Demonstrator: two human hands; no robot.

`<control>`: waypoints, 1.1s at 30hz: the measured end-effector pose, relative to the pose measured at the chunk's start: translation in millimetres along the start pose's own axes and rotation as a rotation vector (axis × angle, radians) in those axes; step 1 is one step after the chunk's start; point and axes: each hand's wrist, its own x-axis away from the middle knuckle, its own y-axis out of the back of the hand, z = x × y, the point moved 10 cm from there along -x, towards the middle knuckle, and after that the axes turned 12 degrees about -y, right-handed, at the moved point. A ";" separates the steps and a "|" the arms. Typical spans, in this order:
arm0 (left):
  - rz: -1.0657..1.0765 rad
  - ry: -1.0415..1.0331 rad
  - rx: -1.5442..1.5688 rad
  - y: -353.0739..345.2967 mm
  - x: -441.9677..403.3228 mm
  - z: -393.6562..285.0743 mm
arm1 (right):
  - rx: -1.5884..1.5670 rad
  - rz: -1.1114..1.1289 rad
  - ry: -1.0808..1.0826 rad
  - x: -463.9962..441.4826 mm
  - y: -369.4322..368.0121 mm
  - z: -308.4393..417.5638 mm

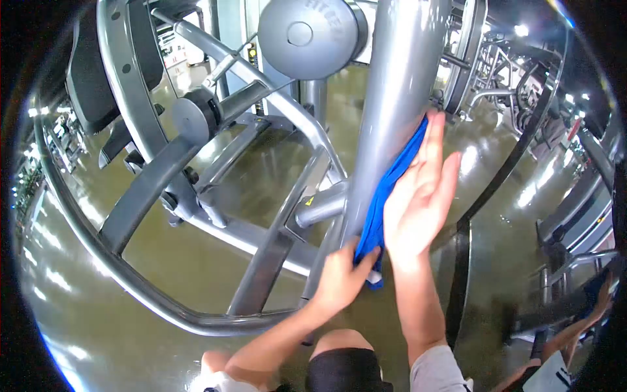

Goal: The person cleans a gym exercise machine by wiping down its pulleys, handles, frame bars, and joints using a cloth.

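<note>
A blue cloth point(390, 179) lies lengthwise along the side of a thick silver post point(401, 72) of a gym machine. My left hand point(341, 277) pinches the lower end of the cloth near the foot of the post. Higher up, my right hand point(418, 193) is stretched out flat, its fingers extended along the cloth's upper part and its palm turned partly upward. A small whitish tag point(374, 277) shows at the cloth's bottom end, just beside my left thumb.
Left of the post are a round grey cover point(307, 39), a smaller disc pivot point(194, 120), a black pad point(98, 72) and a curved base tube point(202, 323). On the right, a mirror point(503, 261) reflects machines and arms. Glossy floor point(176, 277) surrounds the frame.
</note>
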 end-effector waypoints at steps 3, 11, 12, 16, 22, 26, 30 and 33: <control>-0.318 -0.245 -0.040 72.7 -21.1 -51.9 | -0.007 0.011 -0.018 -27.9 -18.5 32.6; -0.755 -0.718 -0.495 150.5 -83.0 -142.4 | 0.200 -0.025 0.116 -76.0 -25.5 51.9; -0.708 -0.741 -0.443 142.1 -91.4 -141.6 | 0.393 -0.072 0.172 -79.1 -17.7 49.5; -0.421 -0.390 0.178 97.8 -125.0 -89.4 | 0.252 -0.211 0.051 -74.5 17.3 7.4; -0.088 -0.307 0.708 47.6 -131.8 -79.2 | 0.103 -0.310 -0.171 -70.3 24.8 -0.3; 0.022 -0.227 0.958 42.3 -149.5 -97.7 | 0.025 -0.360 -0.360 -94.1 20.1 5.5; 0.001 -0.189 0.935 43.4 -164.5 -97.6 | 0.068 -0.186 -0.553 -127.0 0.9 9.7; -0.033 0.023 0.923 37.1 -154.2 -93.1 | 0.169 -0.176 -0.576 -126.5 5.4 -2.2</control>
